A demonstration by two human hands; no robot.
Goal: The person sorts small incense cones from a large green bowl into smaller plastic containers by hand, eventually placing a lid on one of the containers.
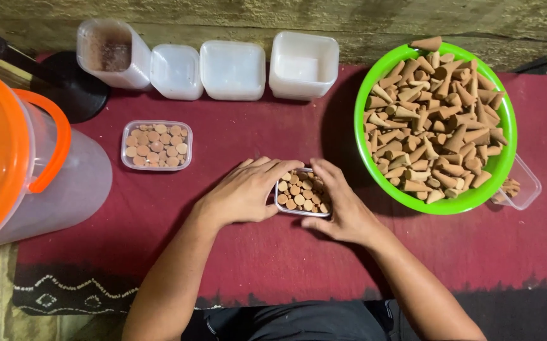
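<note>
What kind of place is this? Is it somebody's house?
Probably a small home workshop for packing by hand. A green bowl is heaped with brown cones, both hands cup a small clear box of them, and empty tubs wait on a red cloth.

A green bowl (504, 165) of brown cones sits at three o'clock; empty white tubs (233, 69) line twelve (four across); an orange-lidded bucket (27, 164) at nine.
</note>
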